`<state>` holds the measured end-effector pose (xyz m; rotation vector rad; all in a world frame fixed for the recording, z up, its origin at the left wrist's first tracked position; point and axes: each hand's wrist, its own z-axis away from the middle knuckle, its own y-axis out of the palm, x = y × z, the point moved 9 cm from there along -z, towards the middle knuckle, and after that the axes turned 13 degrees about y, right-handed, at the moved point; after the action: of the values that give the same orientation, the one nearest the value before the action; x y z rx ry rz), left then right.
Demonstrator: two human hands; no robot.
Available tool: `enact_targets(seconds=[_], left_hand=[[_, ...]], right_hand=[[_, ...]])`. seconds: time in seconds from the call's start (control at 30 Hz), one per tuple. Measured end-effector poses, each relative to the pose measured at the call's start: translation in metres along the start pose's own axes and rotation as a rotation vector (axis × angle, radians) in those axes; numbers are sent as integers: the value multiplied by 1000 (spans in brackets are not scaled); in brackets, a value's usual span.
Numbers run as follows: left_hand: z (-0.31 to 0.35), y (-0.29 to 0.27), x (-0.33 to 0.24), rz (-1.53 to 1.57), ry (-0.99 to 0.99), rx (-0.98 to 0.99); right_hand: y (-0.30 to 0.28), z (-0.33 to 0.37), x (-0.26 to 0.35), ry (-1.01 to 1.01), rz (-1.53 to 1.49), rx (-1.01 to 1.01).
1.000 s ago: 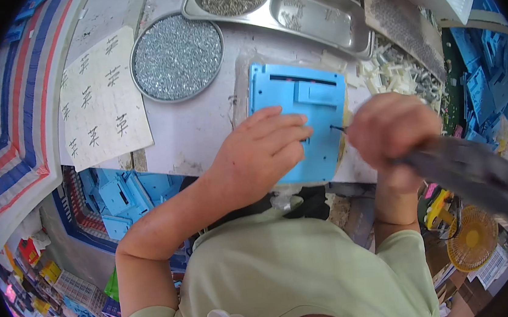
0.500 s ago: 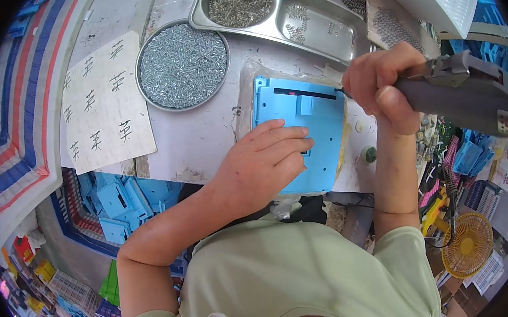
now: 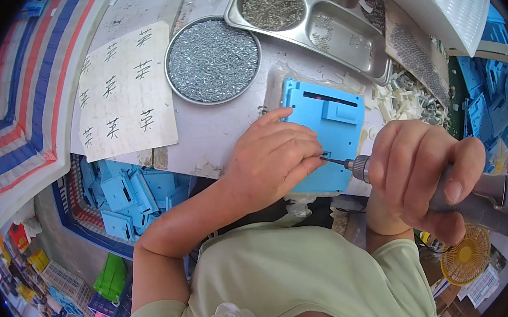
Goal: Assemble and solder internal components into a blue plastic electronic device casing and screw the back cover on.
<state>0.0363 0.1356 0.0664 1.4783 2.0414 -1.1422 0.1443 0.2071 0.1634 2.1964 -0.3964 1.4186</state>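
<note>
A light blue plastic panel [image 3: 343,131] with a long dark slot lies on the worktable in front of me. Across its left side rests my left hand [image 3: 272,157], palm down and fingers extended, pressing on the panel. My right hand [image 3: 417,173] is wrapped round a dark, thick-bodied power screwdriver [image 3: 484,203], tilted with its body toward the lower right. Its thin bit [image 3: 335,161] reaches the panel right beside my left fingertips. Whether a screw sits under the tip is too small to tell.
Beyond the panel stand a round metal tray of screws [image 3: 214,58] and a steel compartment tray [image 3: 342,58] with small metal parts. White plastic pieces [image 3: 407,98] lie to the right. A crate [image 3: 76,212] of blue panels sits below the table's left edge, near a paper sheet [image 3: 125,91].
My right hand has brought the screwdriver from the panel's far right corner toward me, its bit now beside my left fingers. My left hand stays on the panel. The whole view has shifted.
</note>
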Motion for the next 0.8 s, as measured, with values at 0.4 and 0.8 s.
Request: enact_targets(seconds=[0.4,0.8], left_hand=[[-3,-34,10,-141,141,-97],[4,-97,80,-697,-179,53]], right_hand=[[8,-29,-22,50,-28,-98],[-27,-49,-64,-44,47,-224]])
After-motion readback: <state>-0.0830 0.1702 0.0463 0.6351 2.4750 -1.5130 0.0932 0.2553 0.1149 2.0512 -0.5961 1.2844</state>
